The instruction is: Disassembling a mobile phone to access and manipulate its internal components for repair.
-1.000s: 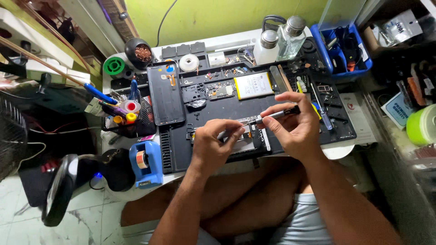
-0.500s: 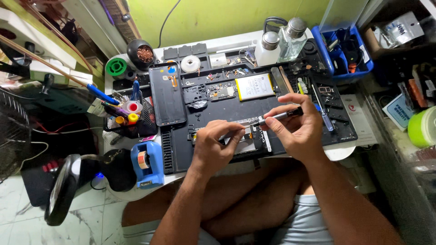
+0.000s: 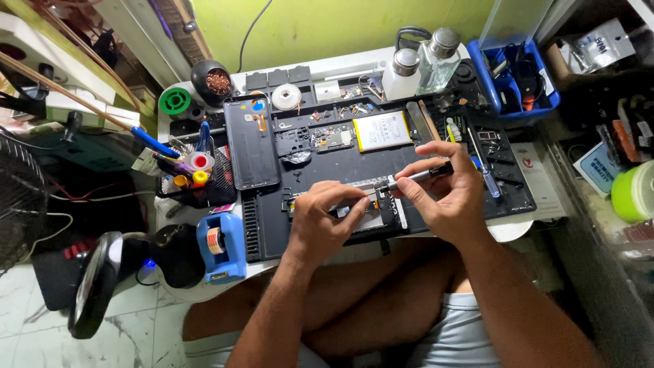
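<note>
My left hand [image 3: 323, 221] presses an opened phone [image 3: 371, 211] flat on the black mat [image 3: 272, 228], fingers curled over its edge. My right hand [image 3: 443, 197] pinches a screwdriver [image 3: 415, 177] between thumb and fingertips, its tip down on the phone. A battery [image 3: 381, 131] lies farther back on the mat, and a blue tape dispenser [image 3: 219, 247] sits just left of it.
</note>
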